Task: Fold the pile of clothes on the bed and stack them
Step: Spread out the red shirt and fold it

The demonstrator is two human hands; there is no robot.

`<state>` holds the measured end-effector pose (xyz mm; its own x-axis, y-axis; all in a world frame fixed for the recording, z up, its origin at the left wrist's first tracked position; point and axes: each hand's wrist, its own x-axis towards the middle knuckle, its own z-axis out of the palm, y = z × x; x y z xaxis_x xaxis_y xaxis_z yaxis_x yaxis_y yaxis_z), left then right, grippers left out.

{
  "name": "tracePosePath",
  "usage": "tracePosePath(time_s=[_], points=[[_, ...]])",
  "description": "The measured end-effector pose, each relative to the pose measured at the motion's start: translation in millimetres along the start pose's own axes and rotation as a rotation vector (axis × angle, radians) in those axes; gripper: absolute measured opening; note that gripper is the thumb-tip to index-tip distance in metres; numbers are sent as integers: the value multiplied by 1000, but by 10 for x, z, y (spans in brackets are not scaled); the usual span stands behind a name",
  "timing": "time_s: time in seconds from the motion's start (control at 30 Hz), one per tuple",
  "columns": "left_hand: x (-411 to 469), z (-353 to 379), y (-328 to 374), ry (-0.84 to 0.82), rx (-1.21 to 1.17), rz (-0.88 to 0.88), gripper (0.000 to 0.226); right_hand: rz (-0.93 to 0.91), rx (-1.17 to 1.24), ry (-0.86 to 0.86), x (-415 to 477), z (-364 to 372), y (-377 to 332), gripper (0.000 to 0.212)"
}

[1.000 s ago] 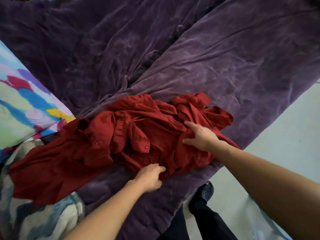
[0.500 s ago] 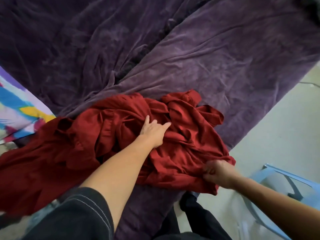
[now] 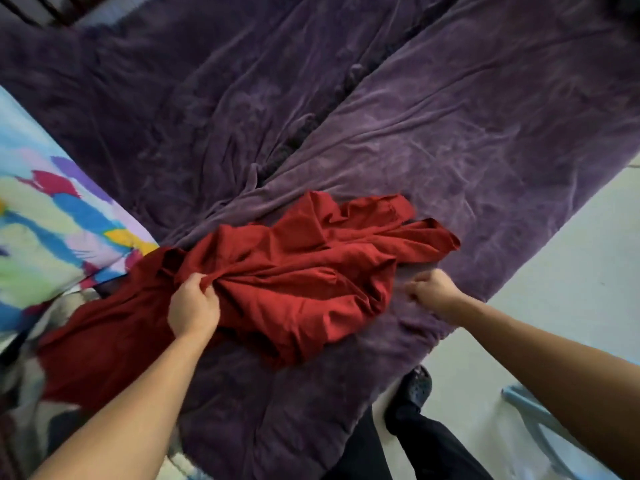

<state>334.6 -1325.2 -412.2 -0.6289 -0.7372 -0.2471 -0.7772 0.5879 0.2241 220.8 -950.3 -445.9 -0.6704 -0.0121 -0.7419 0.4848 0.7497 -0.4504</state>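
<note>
The red garment lies crumpled on the purple blanket near the bed's edge, its left part blurred over a patterned cloth. The left hand pinches a bunch of its fabric. The right hand is fisted just beside it; whether it holds anything is unclear.

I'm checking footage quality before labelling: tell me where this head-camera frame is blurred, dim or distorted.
Head view: soft overall, with motion smear on the right hand and the lower-left clothes; the left hand gripping the red garment reads clearer. Lighting is dim and even on the purple blanket, with no glare. Wide-angle bending stretches the corners.
</note>
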Motion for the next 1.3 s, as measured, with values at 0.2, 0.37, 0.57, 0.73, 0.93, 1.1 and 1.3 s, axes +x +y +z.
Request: tracePosePath(time_s=[0.2, 0.37, 0.57, 0.73, 0.93, 1.1, 1.3], points=[[-306, 34, 94, 120, 51, 340, 43, 0, -14, 49, 208, -180, -473, 23], [-452, 431, 729, -122, -21, 660, 44, 259, 181, -117, 7, 478, -355, 30], [-122, 876, 1239, -502, 298, 741, 58, 170, 713, -77, -362, 388, -280, 22], [-25, 603, 1555, -471, -3, 634, 10, 69, 1009, 67, -654, -721, -367, 43], [127, -690, 2247, -216, -473, 607, 36, -119, 1014, -74, -928, -1697, -894, 30], [-250, -1528, 2538, -217, -658, 627, 37, -435, 763, -139, -1404, -2050, -1573, 23], [-812, -2542, 2572, -497, -642, 777, 31, -730, 707, -192, -2134, -2773, -2088, 11]])
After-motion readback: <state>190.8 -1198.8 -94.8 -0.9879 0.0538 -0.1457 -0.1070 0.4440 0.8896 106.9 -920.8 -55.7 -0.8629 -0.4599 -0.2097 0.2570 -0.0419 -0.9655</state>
